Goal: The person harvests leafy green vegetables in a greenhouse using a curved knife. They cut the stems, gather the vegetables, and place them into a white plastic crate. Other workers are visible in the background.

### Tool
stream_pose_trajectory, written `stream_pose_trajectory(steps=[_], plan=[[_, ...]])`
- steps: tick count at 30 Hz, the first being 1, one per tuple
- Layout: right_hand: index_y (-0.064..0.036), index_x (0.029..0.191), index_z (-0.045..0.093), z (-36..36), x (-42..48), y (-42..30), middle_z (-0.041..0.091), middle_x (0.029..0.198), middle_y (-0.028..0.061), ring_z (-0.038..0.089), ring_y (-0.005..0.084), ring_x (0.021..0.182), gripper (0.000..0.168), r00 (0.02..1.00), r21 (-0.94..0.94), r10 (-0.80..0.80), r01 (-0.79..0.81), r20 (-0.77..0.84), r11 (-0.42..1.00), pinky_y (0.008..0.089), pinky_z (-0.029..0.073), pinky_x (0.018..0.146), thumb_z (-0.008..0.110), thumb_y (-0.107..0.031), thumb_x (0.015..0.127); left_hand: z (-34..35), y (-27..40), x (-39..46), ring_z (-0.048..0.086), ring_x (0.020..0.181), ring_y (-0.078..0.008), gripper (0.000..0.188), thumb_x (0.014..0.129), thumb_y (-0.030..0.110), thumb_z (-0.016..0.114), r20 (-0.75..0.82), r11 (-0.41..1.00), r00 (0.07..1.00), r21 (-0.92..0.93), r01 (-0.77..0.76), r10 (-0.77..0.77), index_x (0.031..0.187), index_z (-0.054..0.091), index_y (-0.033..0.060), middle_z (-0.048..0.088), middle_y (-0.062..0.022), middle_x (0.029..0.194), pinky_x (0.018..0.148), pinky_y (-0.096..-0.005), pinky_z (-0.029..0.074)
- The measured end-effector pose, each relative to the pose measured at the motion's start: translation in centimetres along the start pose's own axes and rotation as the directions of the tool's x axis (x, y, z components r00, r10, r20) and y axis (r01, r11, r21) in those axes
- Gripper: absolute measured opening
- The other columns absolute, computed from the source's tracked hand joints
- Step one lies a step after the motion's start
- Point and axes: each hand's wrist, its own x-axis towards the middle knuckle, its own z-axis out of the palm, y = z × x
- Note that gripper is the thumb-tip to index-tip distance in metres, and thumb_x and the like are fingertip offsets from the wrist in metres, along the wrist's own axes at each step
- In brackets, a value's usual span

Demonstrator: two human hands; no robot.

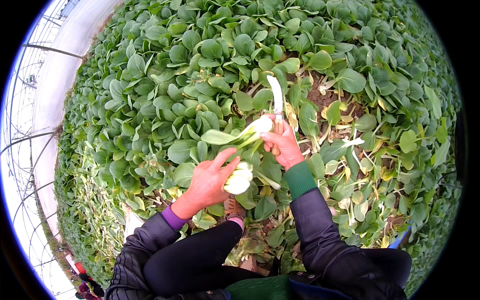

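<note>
My right hand (pixel 283 144) grips the wooden handle of a curved harvest knife (pixel 276 93), its blade pointing away from me. The same hand holds a head of bok choy (pixel 258 127) by its pale base, between thumb and fingers, with the leaves towards the left. My left hand (pixel 212 180) is closed around more trimmed bok choy (pixel 239 178), whose pale bases face me. Its index finger reaches towards the leaves of the head at my right hand. Part of the left fingers is hidden behind the bunch.
Dense standing bok choy (pixel 157 71) spreads ahead and to the left. Cut and yellowed leaves (pixel 347 168) litter the soil at the right. My shoe (pixel 233 208) is just below my left hand. Plastic greenhouse sheeting (pixel 56 93) lines the far left; a red crate (pixel 79 267) stands at the lower left.
</note>
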Motion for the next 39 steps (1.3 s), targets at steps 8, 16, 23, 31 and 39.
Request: stream_pose_trajectory(steps=[8, 16, 23, 31, 39], plan=[[-0.004, 0.102, 0.053, 2.9, -4.2, -0.4, 0.059, 0.083, 0.0017, 0.054, 0.0066, 0.061, 0.038, 0.999, -0.071, -0.03, 0.031, 0.018, 0.997, 0.0198, 0.045, 0.047, 0.075, -0.004, 0.071, 0.4, 0.8, 0.7, 0.065, 0.078, -0.0319, 0.054, 0.058, 0.017, 0.074, 0.019, 0.979, 1.0, -0.202, 0.02, -0.017, 0.11, 0.062, 0.0054, 0.03, -0.0217, 0.144, 0.071, -0.0388, 0.051], [-0.001, 0.089, 0.057, 3.1, -6.9, -0.1, 0.058, 0.073, 0.0002, 0.05, 0.0048, 0.052, 0.02, 0.951, -0.364, -0.13, 0.02, -0.279, 0.931, 0.0196, 0.042, 0.041, 0.071, -0.006, 0.076, 3.1, 2.4, -1.1, 0.065, 0.072, -0.0274, 0.052, 0.057, 0.017, 0.074, -0.089, 0.986, 0.996, -0.163, -0.037, 0.023, 0.107, 0.064, 0.0055, 0.035, -0.0208, 0.142, 0.067, -0.0366, 0.052], [-0.002, 0.082, 0.059, 2.5, -8.1, 0.6, 0.055, 0.062, -0.0005, 0.041, 0.0053, 0.036, 0.013, 0.883, -0.302, -0.154, 0.015, -0.444, 0.953, 0.0208, 0.032, 0.032, 0.065, -0.013, 0.082, 3.7, 2.9, -0.9, 0.062, 0.069, -0.0276, 0.061, 0.053, 0.015, 0.074, -0.067, 0.984, 0.993, -0.143, -0.102, 0.093, 0.111, 0.061, 0.0056, 0.034, -0.0204, 0.142, 0.066, -0.0367, 0.051], [-0.002, 0.076, 0.059, 2.0, -9.0, 1.0, 0.051, 0.055, -0.0004, 0.042, 0.0075, 0.035, 0.015, 0.886, -0.442, -0.086, -0.141, -0.455, 0.886, 0.0229, 0.031, 0.032, 0.06, -0.015, 0.084, 4.4, 2.4, -1.2, 0.063, 0.087, -0.0316, 0.054, 0.058, 0.013, 0.071, 0.0, 0.931, 0.998, -0.36, 0.054, -0.058, 0.11, 0.061, 0.0044, 0.043, -0.0169, 0.136, 0.075, -0.0381, 0.052], [0.001, 0.079, 0.06, 0.1, -8.4, -0.2, 0.062, 0.064, 0.0055, 0.044, 0.0102, 0.037, 0.014, 0.724, -0.623, -0.439, 0.017, -0.532, 0.782, 0.0231, 0.033, 0.034, 0.056, -0.011, 0.084, 4.3, 2.7, -1.4, 0.063, 0.095, -0.0237, 0.049, 0.063, 0.009, 0.067, 0.231, 0.775, 0.956, -0.566, 0.281, -0.179, 0.111, 0.06, 0.0037, 0.06, -0.0116, 0.115, 0.082, -0.033, 0.051]])
